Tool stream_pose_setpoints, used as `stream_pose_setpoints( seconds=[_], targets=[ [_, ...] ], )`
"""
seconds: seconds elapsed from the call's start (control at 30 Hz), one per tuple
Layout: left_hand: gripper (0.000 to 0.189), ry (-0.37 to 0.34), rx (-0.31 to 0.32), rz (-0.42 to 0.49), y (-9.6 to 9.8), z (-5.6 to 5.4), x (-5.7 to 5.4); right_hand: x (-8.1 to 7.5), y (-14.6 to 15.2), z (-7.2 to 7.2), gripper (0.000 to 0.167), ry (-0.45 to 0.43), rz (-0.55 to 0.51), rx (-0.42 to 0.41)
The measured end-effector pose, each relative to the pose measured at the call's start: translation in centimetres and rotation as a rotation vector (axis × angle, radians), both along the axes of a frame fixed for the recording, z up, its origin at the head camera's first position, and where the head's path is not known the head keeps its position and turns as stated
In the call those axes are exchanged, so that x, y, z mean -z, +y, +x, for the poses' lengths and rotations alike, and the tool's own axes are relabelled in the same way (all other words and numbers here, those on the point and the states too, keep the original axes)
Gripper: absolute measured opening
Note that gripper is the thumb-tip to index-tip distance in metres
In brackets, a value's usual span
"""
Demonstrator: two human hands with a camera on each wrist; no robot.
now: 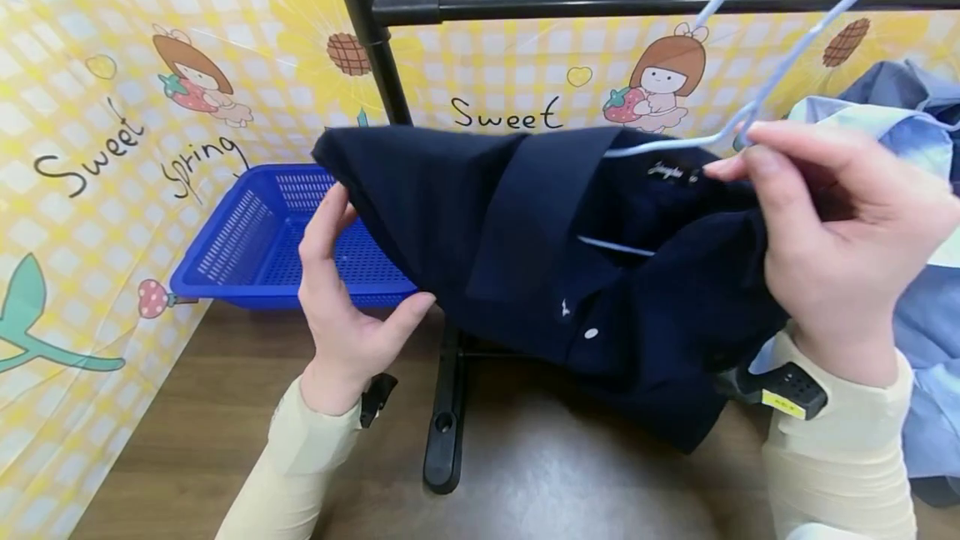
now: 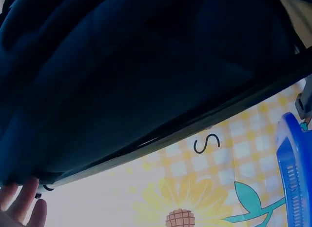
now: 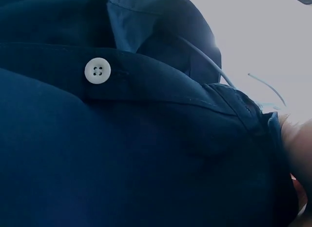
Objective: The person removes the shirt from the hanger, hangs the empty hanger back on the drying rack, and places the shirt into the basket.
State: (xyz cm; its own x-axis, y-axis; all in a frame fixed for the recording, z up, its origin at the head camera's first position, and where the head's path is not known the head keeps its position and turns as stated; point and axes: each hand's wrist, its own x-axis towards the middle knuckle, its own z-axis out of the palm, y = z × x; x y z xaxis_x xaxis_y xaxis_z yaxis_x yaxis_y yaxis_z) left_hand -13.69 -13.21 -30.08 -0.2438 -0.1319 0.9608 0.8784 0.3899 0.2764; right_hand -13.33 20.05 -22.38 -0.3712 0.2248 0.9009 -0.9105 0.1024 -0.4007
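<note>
– Where to look for the dark shirt (image 1: 540,265)?

– Up in mid-air between both hands, in front of the black rack (image 1: 562,3) and hiding part of the blue basket (image 1: 247,293).

– And why hold a shirt up like that, collar opening to the front?

– Probably for a clear view of the pale blue hanger (image 1: 817,30), partly inside the collar.

– Why grip the hanger by its neck?

– Likely for control of the whole frame from a single spot.

– Now for the fingers. Starting with the right hand (image 1: 847,232)?

– Pinched closed, thumb against forefinger, on the wire of the hanger beside the collar. Hard to tell about the remaining fingers, partly hidden by cloth.

– And the left hand (image 1: 345,307)?

– Spread wide, with a big gap between thumb and fingertips, at the outer edge of the shirt. Seemingly touching cloth, but not clenched round any of it. Perhaps a light support, to keep that side stretched outwards. Impossible to tell how firmly pressed.
</note>
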Motion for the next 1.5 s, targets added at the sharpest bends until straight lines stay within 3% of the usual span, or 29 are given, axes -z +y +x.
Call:
stream_pose_setpoints(
  seconds=[0.2, 0.27, 0.43, 0.6, 0.73, 0.83, 1.1, 1.5],
  targets=[
    [0.096, 0.022, -0.108, 0.143, 0.5, 0.4, -1.3, 1.0, -2.0, 0.4, 0.012, -0.042, 0.183, 0.102],
    [0.090, 0.026, -0.143, 0.133, 0.5, 0.5, -1.4, 1.3, -2.4, 0.5, 0.011, -0.068, 0.260, 0.134],
    [0.064, 0.050, -0.209, 0.016, 0.6, 0.9, -1.3, 2.7, -2.9, 0.2, 0.014, -0.095, 0.418, 0.122],
    [0.040, 0.045, -0.090, -0.171, 1.0, 1.5, -1.6, 4.4, -3.5, -0.7, 0.013, -0.087, 0.514, 0.044],
    [0.033, -0.055, 0.019, -0.357, 0.8, 1.7, -1.4, 5.5, -3.8, -1.1, 0.018, -0.096, 0.564, 0.019],
    [0.031, -0.135, 0.051, -0.434, 0.5, 1.6, -0.9, 6.1, -4.0, -1.3, 0.025, -0.114, 0.590, 0.015],
    [0.034, -0.269, 0.065, -0.511, -0.2, 0.9, 0.4, 6.9, -4.4, -1.6, 0.025, -0.134, 0.606, 0.020],
    [0.028, -0.327, 0.012, -0.477, -0.2, 1.0, 0.7, 6.6, -5.2, -1.2, 0.021, -0.150, 0.637, -0.007]
  ],
)
